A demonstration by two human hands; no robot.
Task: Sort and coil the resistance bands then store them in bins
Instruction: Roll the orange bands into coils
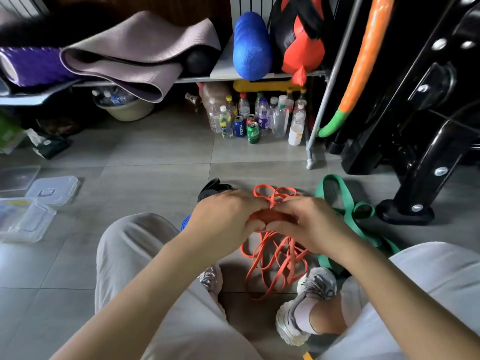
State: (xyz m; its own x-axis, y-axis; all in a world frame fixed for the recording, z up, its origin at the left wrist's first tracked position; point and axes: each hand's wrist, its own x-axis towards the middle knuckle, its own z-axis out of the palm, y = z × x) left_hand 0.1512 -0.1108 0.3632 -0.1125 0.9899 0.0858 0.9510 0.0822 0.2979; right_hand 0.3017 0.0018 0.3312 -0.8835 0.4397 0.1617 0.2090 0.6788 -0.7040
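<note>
While the left hand (228, 216) and right hand (309, 222) pinch the orange band (271, 216) — coiling, seemingly — its tangled loops need freeing next.

The left grip (223, 216) and right grip (306, 222) cover the bunched middle of the orange band (270, 216), so its winding there cannot be told. The black band (211, 189) sits mostly behind the left grip; the blue band (185, 222) shows only a sliver by that wrist. The green band (345, 203) runs under the right forearm. The clear bins (28, 222) are cut off by the left edge.
</note>
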